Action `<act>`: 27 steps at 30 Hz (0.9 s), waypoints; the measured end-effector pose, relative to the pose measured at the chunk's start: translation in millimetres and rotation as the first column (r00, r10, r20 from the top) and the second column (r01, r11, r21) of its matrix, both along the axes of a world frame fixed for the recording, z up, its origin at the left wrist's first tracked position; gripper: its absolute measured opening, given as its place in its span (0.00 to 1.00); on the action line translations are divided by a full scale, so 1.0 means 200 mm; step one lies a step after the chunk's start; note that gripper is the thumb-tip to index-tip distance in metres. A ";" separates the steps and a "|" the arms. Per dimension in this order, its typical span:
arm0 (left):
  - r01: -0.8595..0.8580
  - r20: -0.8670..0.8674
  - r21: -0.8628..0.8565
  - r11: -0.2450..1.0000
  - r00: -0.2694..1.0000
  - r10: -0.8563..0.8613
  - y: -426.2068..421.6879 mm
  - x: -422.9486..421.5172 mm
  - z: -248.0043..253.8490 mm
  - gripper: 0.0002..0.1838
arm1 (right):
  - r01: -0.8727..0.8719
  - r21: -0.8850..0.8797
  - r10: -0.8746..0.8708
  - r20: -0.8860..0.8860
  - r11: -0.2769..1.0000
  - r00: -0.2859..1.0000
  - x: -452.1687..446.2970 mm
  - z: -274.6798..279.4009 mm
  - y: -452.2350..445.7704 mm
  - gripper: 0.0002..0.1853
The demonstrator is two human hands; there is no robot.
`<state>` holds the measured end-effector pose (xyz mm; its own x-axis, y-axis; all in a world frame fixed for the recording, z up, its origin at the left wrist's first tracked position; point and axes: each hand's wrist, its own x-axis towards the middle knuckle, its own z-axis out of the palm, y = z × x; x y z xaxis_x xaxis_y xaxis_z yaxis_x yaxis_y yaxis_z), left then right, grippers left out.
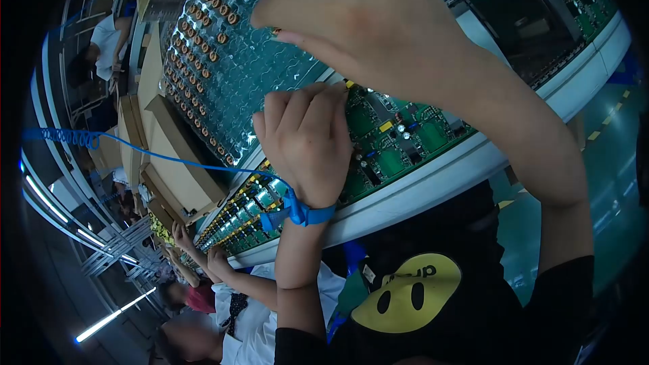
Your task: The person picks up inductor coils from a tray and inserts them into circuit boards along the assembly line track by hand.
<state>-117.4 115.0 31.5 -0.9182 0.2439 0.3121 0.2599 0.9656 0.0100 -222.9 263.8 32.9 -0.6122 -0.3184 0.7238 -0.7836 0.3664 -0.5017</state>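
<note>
My left hand (307, 138), with a blue strap (318, 215) round the wrist, rests over a green circuit board (433, 136). Its fingers are curled together at the board's upper edge, and their tips are hidden. Above it, my right hand (358, 23) is over a clear plastic tray (270, 67) with rows of small copper-coloured ring parts (203, 47). Thumb and forefinger are pinched, with a tiny bit of something showing between them, too small to name.
More boards (253, 213) line the rail (419, 179) at lower left. A dark framed opening (524, 17) lies at upper right. Cardboard boxes (176, 155) stand left. A blue coiled cord (67, 136) runs to my strap. A co-worker in white (260, 318) reaches in at lower left.
</note>
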 end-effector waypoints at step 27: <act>-0.458 -0.127 -0.009 0.889 0.882 0.453 -0.93 -0.03 0.08 0.07 | -0.216 -0.198 0.263 0.257 0.956 0.930 0.04 -0.03 -0.05 0.12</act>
<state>-123.6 -71.9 47.9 -0.8877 -0.1784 0.4244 -0.2116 0.9768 -0.0320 -215.5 253.7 27.4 -0.7159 -0.3724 0.5906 -0.6588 0.0799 -0.7481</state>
